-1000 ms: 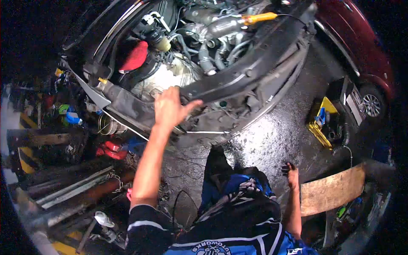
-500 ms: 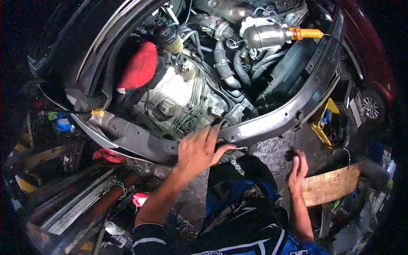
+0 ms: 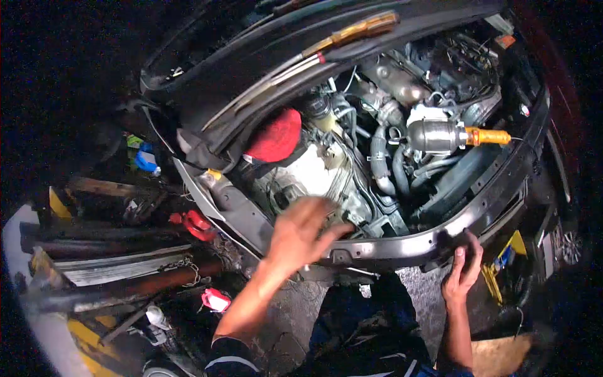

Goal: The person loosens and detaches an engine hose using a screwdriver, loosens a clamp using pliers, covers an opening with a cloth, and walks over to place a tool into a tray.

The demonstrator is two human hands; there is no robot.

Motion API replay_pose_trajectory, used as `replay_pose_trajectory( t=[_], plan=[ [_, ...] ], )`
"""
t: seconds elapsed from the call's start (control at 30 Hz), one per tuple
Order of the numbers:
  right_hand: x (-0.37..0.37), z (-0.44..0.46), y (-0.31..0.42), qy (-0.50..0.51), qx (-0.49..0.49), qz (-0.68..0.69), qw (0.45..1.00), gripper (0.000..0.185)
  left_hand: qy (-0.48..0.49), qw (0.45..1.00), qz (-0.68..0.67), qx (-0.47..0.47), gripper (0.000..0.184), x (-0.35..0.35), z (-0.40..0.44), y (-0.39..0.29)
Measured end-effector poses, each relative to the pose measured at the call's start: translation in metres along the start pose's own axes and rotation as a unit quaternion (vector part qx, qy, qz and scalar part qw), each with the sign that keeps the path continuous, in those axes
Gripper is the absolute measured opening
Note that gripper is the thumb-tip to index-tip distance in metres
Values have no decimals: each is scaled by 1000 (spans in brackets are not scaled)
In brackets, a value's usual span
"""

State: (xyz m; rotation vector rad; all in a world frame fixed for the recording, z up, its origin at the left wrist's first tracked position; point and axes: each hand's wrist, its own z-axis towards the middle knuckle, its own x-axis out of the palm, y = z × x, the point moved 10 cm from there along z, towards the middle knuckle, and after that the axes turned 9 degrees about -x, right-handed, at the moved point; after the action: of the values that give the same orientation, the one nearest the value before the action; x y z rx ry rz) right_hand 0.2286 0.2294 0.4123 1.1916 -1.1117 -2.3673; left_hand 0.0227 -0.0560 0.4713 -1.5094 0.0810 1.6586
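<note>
My left hand (image 3: 303, 234) is over the front of the engine bay, just above the metal front crossmember (image 3: 389, 246). Its fingers are spread and slightly blurred, and nothing shows in them. At the right, my right hand (image 3: 463, 271) has its fingertips up by the lower edge of the crossmember. Those fingers are loosely bent and apart; whether they touch the metal I cannot tell. Beyond my left hand lies a brightly lit pale metal area with thin pipes (image 3: 336, 182). A work lamp with an orange handle (image 3: 488, 136) rests among the hoses.
A red rounded cloth item (image 3: 276, 135) is at the bay's left side. Above is the raised dark hood (image 3: 251, 69), with an amber-handled screwdriver (image 3: 352, 32) along its edge. Pipes and a chain (image 3: 188, 271) lie at lower left; a wooden board (image 3: 502, 355) is at lower right.
The view has shifted, showing more of the hood. My left hand has lifted off the crossmember's edge toward the bay, and my right hand has come up close to the crossmember.
</note>
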Motion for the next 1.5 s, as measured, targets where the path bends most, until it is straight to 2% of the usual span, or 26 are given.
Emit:
replay_pose_trajectory(
  t=[0.1,0.17,0.23,0.3,0.37,0.57,0.63,0.67,0.73,0.77,0.83,0.87,0.9,0.93,1.03,1.07,1.1,1.17,1.23,1.3,1.37,1.4,1.5],
  plan=[
    [-16,5,-13,-8,25,26,999,37,-102,994,2,-40,20,-65,55,-7],
    [-26,3,-19,-16,15,29,999,33,-178,984,24,-14,14,-97,84,-14],
    [-36,-1,-21,-14,6,25,1000,31,-242,967,82,23,14,-117,106,-21],
    [-44,-6,-25,-12,25,24,999,30,-266,958,103,27,16,-124,130,-19],
    [-50,-8,-21,7,7,28,1000,29,-262,960,103,3,19,-126,150,-6],
    [-61,-33,-57,22,110,86,990,23,-292,942,167,-10,24,-144,211,17],
    [-69,-26,-47,2,41,38,998,22,-269,945,187,1,36,-142,247,26],
    [-71,-24,-44,-2,11,11,1000,22,-245,933,262,-4,45,-131,281,63],
    [-76,-26,-50,5,24,16,1000,20,-178,935,300,-66,61,-113,315,107],
    [-77,-25,-50,14,36,30,999,20,-141,947,263,-123,69,-116,319,103],
    [-85,-26,-49,-14,19,40,999,20,-123,956,234,-127,58,-120,317,89],
    [-88,-23,-41,-19,16,53,998,20,-159,956,231,-92,57,-126,323,113],
    [-90,-26,-46,-18,26,54,998,20,-198,952,229,-54,56,-133,319,97],
    [-91,-30,-51,-18,36,58,998,20,-131,968,183,-113,55,-123,319,106],
    [-92,-39,-62,-5,61,59,996,19,-250,942,212,76,54,-132,322,109],
    [-92,-42,-65,0,65,61,996,18,-374,805,424,179,52,-124,319,143],
    [-92,-45,-67,7,69,63,996,18,-359,849,357,153,49,-128,300,112],
    [-91,-45,-55,45,-15,43,998,15,-339,912,208,101,41,-135,254,36],
    [-71,-54,-56,152,35,115,981,12,-289,921,161,208,35,-122,196,-70],
    [-41,-83,-66,283,95,167,940,20,-171,932,160,276,35,-89,147,-112],
    [-9,-113,-63,448,160,134,869,30,-10,958,196,209,38,-45,110,-117],
    [6,-131,-63,496,142,139,845,38,47,958,211,188,36,-25,90,-110],
    [54,-178,-69,554,44,125,822,44,213,950,195,117,31,34,51,-72]
  ],
)
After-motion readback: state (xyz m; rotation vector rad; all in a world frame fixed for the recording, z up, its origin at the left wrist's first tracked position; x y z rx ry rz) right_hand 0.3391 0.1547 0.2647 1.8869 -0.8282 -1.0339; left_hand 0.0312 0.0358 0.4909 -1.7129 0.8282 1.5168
